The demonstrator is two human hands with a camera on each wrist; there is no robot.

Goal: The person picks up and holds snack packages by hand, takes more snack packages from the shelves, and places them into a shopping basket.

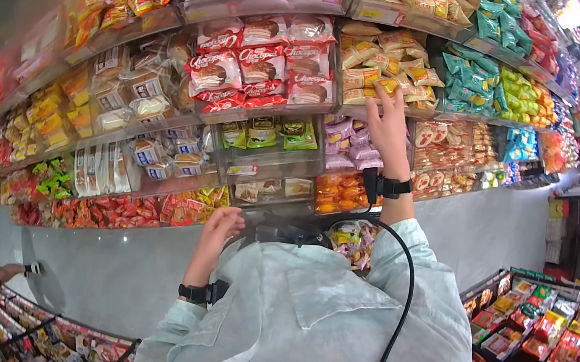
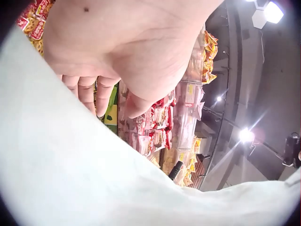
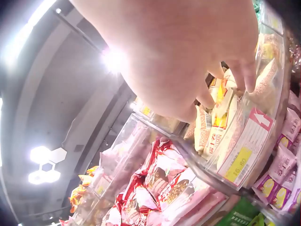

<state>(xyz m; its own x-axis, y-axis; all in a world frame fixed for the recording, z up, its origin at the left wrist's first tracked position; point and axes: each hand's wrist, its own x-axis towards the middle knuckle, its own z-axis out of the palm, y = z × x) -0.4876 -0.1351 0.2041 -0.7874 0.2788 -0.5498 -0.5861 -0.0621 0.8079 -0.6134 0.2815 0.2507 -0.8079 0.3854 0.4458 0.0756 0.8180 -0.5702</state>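
My right hand (image 1: 390,125) reaches over the clear front of a shelf bin, its fingertips among cream-and-yellow snack packets (image 1: 361,78). In the right wrist view the fingers (image 3: 248,77) point down, spread apart, right at the packets (image 3: 221,113); part of them is hidden behind the palm. Near my waist, in front of the lower shelves, my left hand (image 1: 221,228) hangs with loosely bent fingers and holds nothing. Its fingers (image 2: 86,89) show below the palm in the left wrist view, with red-and-white Chocopie packs (image 2: 160,120) behind them.
Chocopie packs (image 1: 261,60) fill the bin to the left, and purple packets (image 1: 347,141) lie below. A price tag (image 3: 247,146) is on the bin front. A black cable (image 1: 403,309) runs from the right wrist. Behind, at right, stands another display rack (image 1: 555,286).
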